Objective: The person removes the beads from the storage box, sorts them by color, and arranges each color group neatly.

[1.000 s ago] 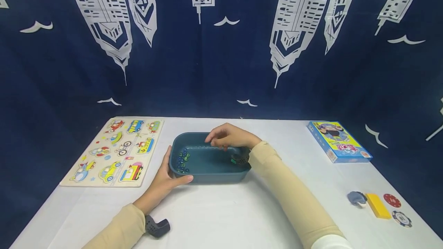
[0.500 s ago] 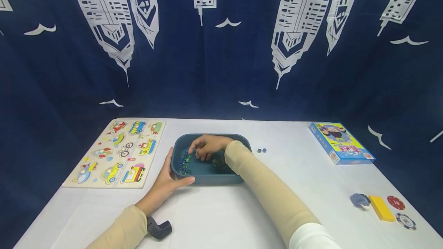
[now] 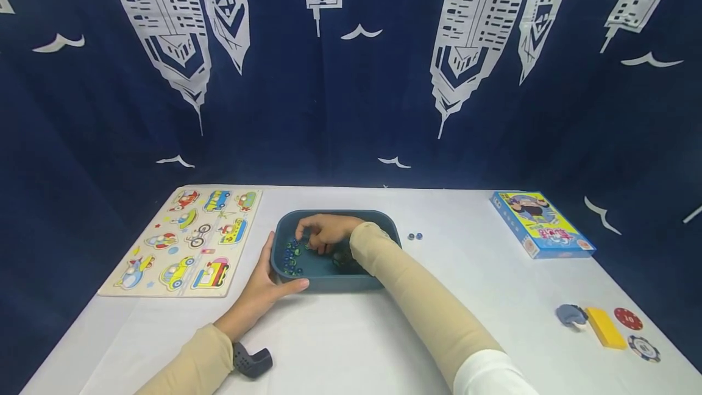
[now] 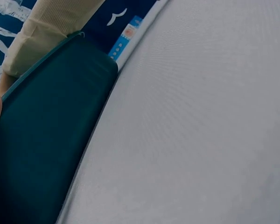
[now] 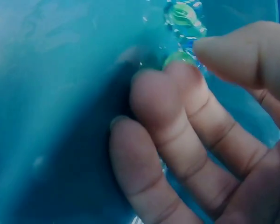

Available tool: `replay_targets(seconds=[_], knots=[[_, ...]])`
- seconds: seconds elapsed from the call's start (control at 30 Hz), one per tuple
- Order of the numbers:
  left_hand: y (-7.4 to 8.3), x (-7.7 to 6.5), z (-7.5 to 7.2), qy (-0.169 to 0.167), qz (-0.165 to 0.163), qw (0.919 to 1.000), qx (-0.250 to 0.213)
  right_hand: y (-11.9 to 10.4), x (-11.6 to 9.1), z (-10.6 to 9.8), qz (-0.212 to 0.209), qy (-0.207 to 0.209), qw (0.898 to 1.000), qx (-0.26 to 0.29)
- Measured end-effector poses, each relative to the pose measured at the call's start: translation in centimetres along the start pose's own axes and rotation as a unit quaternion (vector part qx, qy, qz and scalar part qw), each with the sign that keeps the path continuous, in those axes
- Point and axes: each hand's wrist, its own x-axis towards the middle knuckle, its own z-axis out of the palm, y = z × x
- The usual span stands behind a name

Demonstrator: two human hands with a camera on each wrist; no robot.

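2 hands (image 3: pixel 260 286) (image 3: pixel 329 230), bin (image 3: pixel 345 285) edge gripped, marbles (image 3: pixel 297 252) inside

On the left in the tub (image 3: pixel 340 285), marbles (image 3: pixel 292 256); just right of it on the table (image 3: pixel 340 340), two more marbles (image 3: pixel 419 236). Further left, a picture board (image 3: pixel 185 244); far right, a box (image 3: pixel 540 223), two chips (image 3: pixel 628 319) in front.
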Motion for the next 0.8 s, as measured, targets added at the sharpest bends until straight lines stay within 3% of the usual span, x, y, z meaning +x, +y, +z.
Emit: replay_targets(seconds=[0.2,0.47,0.63,0.8], knots=[[0.0,0.1,0.0,0.004,0.003,1.0000,0.004,0.0,0.0,0.1,0.016,0.016,0.999,-0.040],[0.0,0.2,0.1,0.004,0.000,1.0000,0.001,0.5,-0.7,-0.1,0.027,0.012,0.999,-0.044],[-0.2,0.1,0.1,0.007,-0.003,0.9999,0.008,0.6,-2.0,-1.2,-0.003,0.013,1.000,-0.009],[-0.4,0.2,0.2,0.011,-0.001,0.9998,0.016,0.2,-4.7,-2.6,-0.058,0.050,0.997,0.017]])
